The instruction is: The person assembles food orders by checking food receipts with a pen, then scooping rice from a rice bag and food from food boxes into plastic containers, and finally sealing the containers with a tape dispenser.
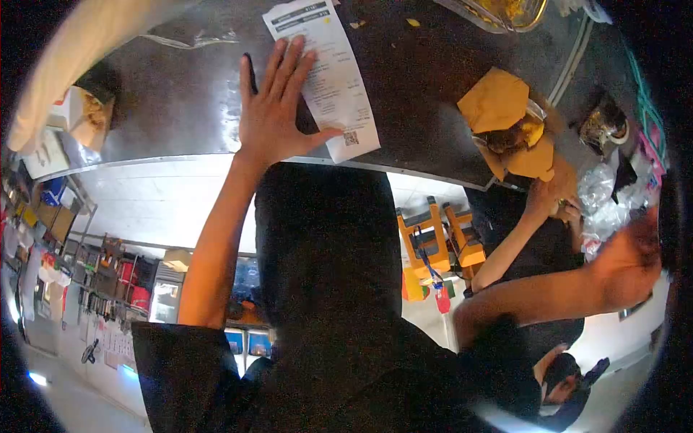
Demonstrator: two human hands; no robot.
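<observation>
My left hand (273, 115) lies flat on the dark table, fingers spread, at the left side of a long printed receipt (339, 90). The thumb rests on the paper near its QR code, and the fingertips reach its left edge. My right hand (641, 242) is at the far right, smeared by motion, near a bundle of clear plastic bags (603, 198); its fingers cannot be made out. An open brown cardboard food box (494, 101) with food inside stands near the table's right front edge, to the right of the receipt.
Another person's hands (554, 193) work beside the food box. A foil tray (498, 25) of yellow food sits at the far right, with scraps nearby. A box with food (92, 119) is at the left. Orange-and-black stools (422, 238) stand below.
</observation>
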